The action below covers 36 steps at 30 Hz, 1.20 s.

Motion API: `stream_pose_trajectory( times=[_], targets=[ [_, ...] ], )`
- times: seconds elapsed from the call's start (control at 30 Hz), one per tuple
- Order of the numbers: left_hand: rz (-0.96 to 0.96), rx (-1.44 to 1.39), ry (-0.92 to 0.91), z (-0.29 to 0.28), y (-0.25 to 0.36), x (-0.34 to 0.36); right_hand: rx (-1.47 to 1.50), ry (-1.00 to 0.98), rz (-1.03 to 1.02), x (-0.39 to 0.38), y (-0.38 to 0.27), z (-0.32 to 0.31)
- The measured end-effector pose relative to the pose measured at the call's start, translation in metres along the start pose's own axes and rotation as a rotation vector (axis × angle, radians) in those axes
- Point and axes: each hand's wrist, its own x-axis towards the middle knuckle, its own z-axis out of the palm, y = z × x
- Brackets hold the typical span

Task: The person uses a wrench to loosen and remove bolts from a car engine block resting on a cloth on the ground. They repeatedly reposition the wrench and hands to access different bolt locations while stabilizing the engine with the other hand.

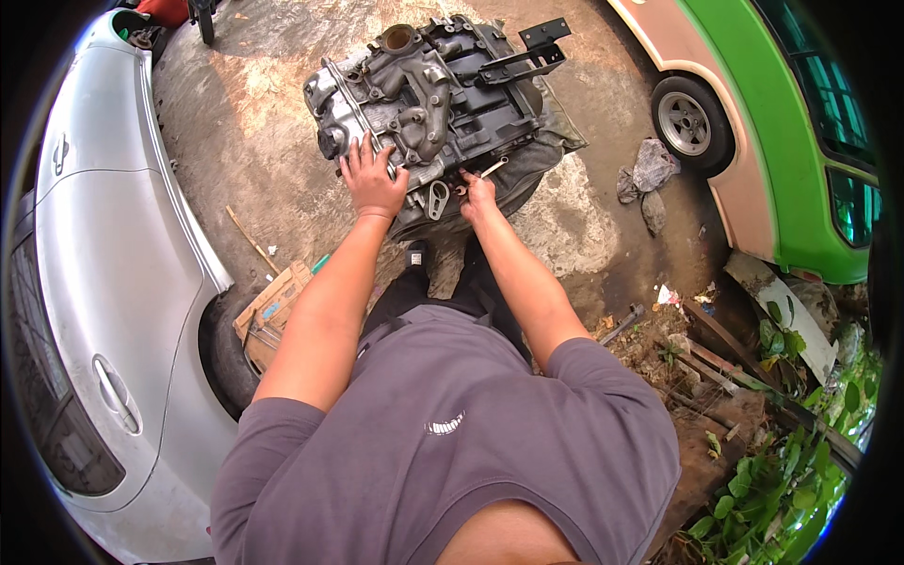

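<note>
A greasy grey metal engine (428, 104) stands on the ground in front of my feet, on a dark crumpled sheet (523, 179). My left hand (375, 184) lies on the near left side of the engine, fingers spread over its silver cover (341, 108). At the engine's near side, my right hand (478, 196) has its fingers closed round a slim silver wrench (494, 168), whose ends show on either side of the fingers. An oval metal bracket (438, 200) sits between my two hands. The fingertips of my right hand are partly hidden against the engine.
A silver car (113, 273) stands close on my left, a green and tan vehicle (753, 122) on the right. A torn cardboard box (273, 306) with tools lies by the car's wheel. Plastic bags (654, 165), wood scraps (725, 344) and leafy plants (782, 480) are on the right.
</note>
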Motion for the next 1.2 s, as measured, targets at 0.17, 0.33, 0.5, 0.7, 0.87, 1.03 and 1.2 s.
stream_pose_trajectory(
  times=[0.17,0.33,0.5,0.7,0.87,1.03,1.2],
  targets=[
    [-0.026,0.009,-0.004,-0.002,0.002,0.000,-0.327,0.047,-0.184,0.008,0.002,-0.001],
    [-0.029,0.022,0.028,-0.004,0.005,-0.001,-0.569,0.061,-0.319,-0.005,-0.008,0.007],
    [-0.021,0.037,0.030,-0.002,0.004,0.001,-0.772,-0.161,-0.283,-0.018,-0.047,0.006],
    [-0.032,0.046,0.037,-0.003,0.004,-0.001,-0.659,-0.406,-0.153,-0.011,-0.099,-0.021],
    [-0.062,-0.074,0.072,-0.015,0.009,-0.006,-0.671,-0.489,-0.173,-0.027,-0.126,-0.014],
    [-0.254,-0.325,0.298,-0.031,0.017,-0.069,-0.582,-0.623,-0.135,-0.067,-0.126,0.013],
    [-0.524,-0.658,0.549,-0.050,-0.013,-0.163,-0.641,-0.810,-0.099,-0.120,-0.093,0.043]
  ],
)
